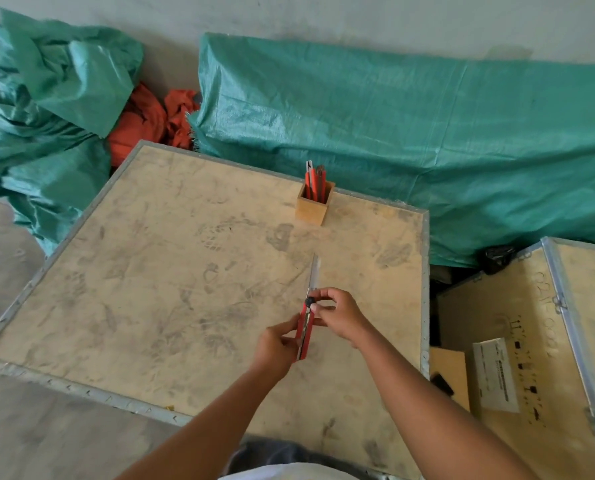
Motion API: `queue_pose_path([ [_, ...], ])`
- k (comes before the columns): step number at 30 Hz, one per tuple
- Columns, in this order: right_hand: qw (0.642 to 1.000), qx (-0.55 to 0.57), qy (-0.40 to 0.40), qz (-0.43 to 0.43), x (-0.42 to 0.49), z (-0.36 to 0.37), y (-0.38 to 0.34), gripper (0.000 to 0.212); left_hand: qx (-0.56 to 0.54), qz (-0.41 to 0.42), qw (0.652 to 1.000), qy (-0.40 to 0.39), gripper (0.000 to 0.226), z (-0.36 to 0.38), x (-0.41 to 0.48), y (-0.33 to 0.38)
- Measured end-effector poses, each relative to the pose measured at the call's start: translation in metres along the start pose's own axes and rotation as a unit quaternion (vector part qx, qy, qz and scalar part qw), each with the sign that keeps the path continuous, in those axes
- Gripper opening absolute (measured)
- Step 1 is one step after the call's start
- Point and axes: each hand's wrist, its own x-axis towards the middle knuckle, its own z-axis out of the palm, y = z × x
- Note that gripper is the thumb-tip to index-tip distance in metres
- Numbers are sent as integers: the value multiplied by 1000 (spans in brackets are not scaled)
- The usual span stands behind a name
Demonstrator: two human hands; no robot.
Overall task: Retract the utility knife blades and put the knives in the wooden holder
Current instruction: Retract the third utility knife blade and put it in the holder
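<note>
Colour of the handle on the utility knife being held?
Red, with a black lock knob; utility knife clearest in the head view.

We have one view only — a wide-angle camera worn on the head, looking forward and steeply down over both forearms onto the plywood crate top (171, 278). It sits close above the crate's near edge, which runs out of the bottom of the picture, while the far corner lies mid-frame — beyond it the green tarpaulin (410, 133) and the wall.
</note>
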Motion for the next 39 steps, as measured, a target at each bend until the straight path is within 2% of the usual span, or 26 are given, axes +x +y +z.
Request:
queue_pose_path([
  [7,994,54,11,-94,-6,-8,-81,20,24,89,995,-23,61,-48,2,59],
  [13,983,-3,56,-174,-11,5,-133,25,49,169,984,-35,53,-93,0,105],
  [22,975,-82,58,-199,-34,45,-161,29,44,196,978,-50,50,-143,1,147],
  [28,949,-179,59,-251,-47,55,-166,26,19,191,977,-87,50,-163,-3,150],
  [34,954,-186,39,-231,-47,60,-169,25,-3,176,977,-121,50,-177,-3,151],
  [39,943,-201,52,-260,-43,57,-178,33,-32,181,973,-139,51,-179,-2,163],
])
